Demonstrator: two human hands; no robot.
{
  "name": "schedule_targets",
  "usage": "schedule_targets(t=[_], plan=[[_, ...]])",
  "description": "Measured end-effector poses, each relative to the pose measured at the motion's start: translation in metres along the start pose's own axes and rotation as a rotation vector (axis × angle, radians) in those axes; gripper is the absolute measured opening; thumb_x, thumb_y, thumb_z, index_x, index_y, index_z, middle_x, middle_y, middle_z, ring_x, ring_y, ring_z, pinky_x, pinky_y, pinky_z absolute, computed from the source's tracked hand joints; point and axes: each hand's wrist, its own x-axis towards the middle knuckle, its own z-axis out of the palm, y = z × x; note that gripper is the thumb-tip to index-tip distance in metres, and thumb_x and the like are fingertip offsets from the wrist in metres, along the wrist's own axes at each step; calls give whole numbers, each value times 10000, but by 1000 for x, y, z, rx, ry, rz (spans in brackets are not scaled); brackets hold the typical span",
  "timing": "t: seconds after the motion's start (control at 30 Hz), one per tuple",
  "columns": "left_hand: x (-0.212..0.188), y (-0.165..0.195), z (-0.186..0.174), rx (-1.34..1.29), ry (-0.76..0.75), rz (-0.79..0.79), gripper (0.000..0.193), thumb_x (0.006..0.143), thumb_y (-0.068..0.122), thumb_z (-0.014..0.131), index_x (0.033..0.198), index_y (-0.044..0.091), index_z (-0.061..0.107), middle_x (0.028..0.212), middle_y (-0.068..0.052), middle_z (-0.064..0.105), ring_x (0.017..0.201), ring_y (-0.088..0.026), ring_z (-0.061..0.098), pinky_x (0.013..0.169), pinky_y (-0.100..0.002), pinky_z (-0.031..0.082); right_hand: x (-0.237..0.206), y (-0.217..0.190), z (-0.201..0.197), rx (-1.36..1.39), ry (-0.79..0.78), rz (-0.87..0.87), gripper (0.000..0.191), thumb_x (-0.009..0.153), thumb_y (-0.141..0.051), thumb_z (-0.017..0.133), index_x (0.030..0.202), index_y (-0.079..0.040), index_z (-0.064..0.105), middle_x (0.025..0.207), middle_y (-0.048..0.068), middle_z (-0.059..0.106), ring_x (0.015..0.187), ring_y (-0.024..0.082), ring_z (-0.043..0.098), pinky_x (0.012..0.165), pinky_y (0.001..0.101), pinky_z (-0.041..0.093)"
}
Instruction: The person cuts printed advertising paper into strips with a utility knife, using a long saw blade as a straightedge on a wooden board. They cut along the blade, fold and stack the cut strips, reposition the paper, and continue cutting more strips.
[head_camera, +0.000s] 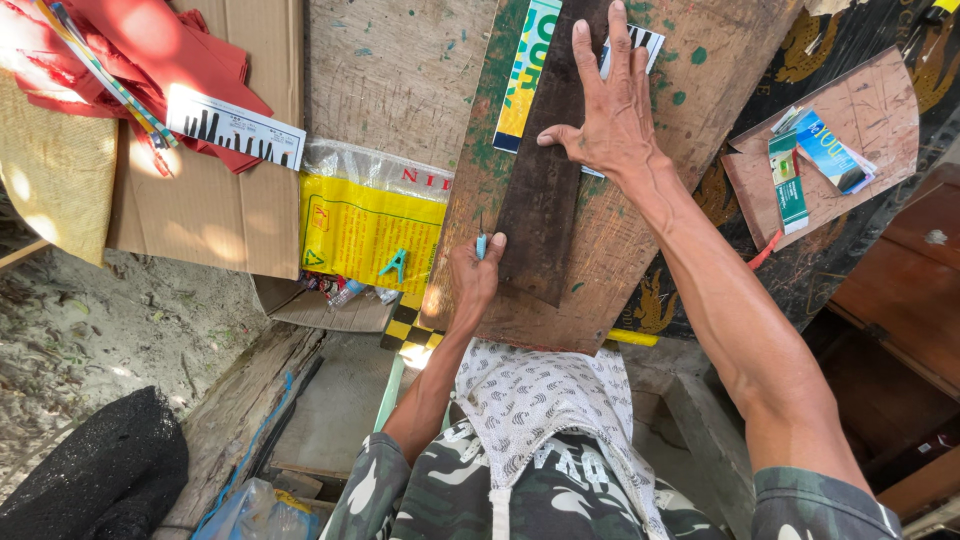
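Right hand (605, 120) lies flat, fingers spread, pressing a dark strip (540, 210) onto the board (650, 230) on the worktop. Left hand (474, 268) is closed around a small blue knife (481, 244) at the strip's left edge. A yellow bag (365, 230) lies just left of the board.

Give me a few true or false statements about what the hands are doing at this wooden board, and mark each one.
1. The right hand presses flat on a dark strip. True.
2. The left hand holds a small blue-handled cutter. True.
3. The dark strip lies on bare sand. False: it lies on the wooden board.
4. The yellow plastic bag sits right of the board. False: left of it.
5. The red cloth covers the right hand. False: it lies far to the left, on cardboard.
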Motion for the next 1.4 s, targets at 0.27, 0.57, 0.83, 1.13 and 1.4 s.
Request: schedule_targets(t=[0.27,0.57,0.83,1.13,1.4], plan=[[-9,16,-42,-100,-255,-219,213,915,290,661,828,96,682,640,-8,667,540,-129,635,530,-358,557,6,-18,-5,-33,-36,84,1422,646,-597,989,1669,-12,194,1653,298,-40,1198,439,423,901,524,448],[61,119,-31,209,232,572,286,867,236,811,1016,15,706,859,-128,663,799,-271,637,727,-394,510,9,-20,-12,-7,-35,67,1385,659,-478,1005,1655,-10,163,1693,210,59,1206,457,435,959,568,442],[135,222,14,289,140,913,681,799,52,825,1418,128,551,1148,-135,556,1003,-352,641,781,-429,542,13,-25,-24,84,-76,127,1410,577,-407,1016,1649,-63,166,1674,197,109,1236,479,429,976,575,429],[146,244,3,419,19,1040,294,853,61,841,1080,123,665,1161,-70,589,986,-307,682,781,-437,546,12,-21,-22,85,-96,128,1406,603,-432,1002,1660,-83,143,1679,197,89,1230,451,423,982,548,418],[151,253,6,465,-91,1072,398,808,60,836,1173,99,683,1180,-121,599,944,-333,681,759,-449,548,12,-19,-17,73,-97,115,1431,597,-498,991,1654,-81,121,1674,200,75,1209,438,424,997,539,411]])
